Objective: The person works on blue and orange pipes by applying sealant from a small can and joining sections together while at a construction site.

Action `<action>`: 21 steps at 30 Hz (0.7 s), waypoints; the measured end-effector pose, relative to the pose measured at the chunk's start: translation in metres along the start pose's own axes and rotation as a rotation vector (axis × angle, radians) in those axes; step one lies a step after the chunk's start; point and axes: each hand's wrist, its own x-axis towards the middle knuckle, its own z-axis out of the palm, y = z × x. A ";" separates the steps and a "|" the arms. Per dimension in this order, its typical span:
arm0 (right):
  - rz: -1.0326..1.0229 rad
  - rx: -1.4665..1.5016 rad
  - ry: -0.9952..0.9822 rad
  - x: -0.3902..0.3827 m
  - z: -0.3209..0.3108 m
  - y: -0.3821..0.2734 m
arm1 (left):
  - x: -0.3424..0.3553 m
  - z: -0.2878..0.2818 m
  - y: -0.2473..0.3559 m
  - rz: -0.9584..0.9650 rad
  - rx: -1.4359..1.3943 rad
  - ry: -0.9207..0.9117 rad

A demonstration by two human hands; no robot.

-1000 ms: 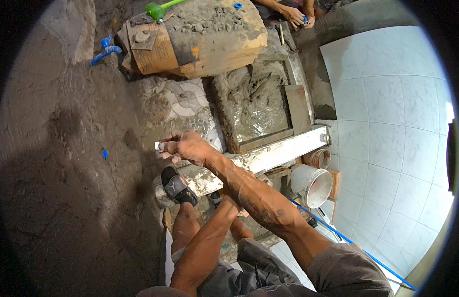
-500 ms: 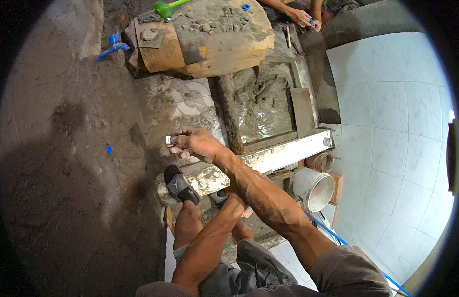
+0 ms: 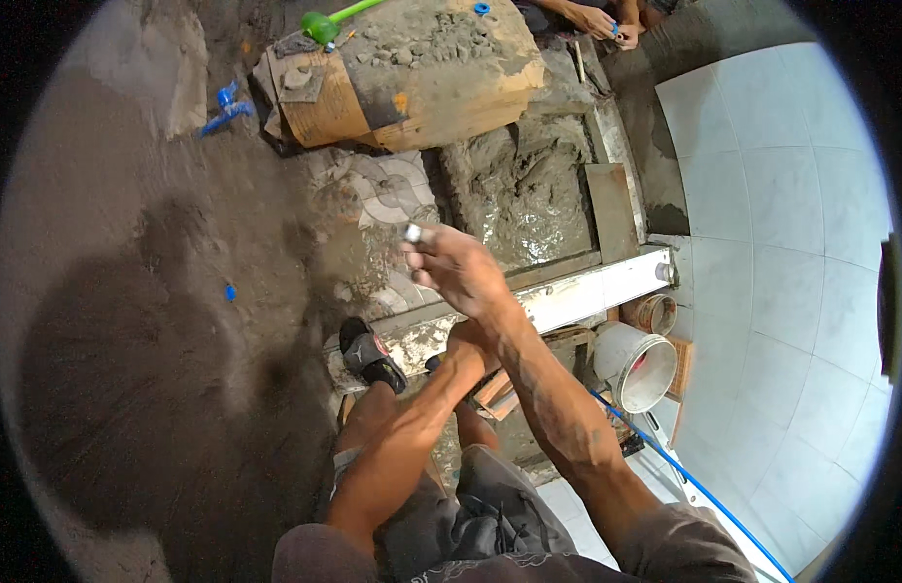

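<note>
Fingers (image 3: 430, 236) of the right hand (image 3: 463, 272) pinch a white piece (image 3: 411, 232), its end jutting past them, left of the mortar tray (image 3: 558, 269)'s left edge. Left hand (image 3: 468, 342), farther off, hides its fingers: I cannot tell their state

Materials and surface finish
Mortar (image 3: 538, 199): wet, rough, glossy in patches. Cement surface (image 3: 169, 165): rough, mostly matt. Wall tiles (image 3: 762, 291): smooth, glossy. Cardboard (image 3: 451, 117): matt paper, crusted with rough grey debris. Bucket (image 3: 611, 352): smooth plastic. Blue tap (image 3: 227, 109): plastic. Shorts (image 3: 509, 505): matt cloth. Small white piece (image 3: 411, 233): blurred; finish indeterminate.
</note>
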 end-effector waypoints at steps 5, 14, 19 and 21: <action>-0.210 0.146 0.163 -0.086 -0.059 -0.060 | -0.005 -0.061 0.039 -0.142 0.052 0.144; -0.396 0.069 0.309 -0.147 -0.118 -0.123 | 0.005 -0.140 0.054 -0.171 -0.153 0.364; -0.388 0.107 0.261 -0.100 -0.133 -0.138 | 0.015 -0.106 0.015 -0.188 -0.659 0.426; -0.335 0.086 0.266 -0.064 -0.127 -0.148 | 0.028 -0.091 -0.005 -0.274 -0.592 0.473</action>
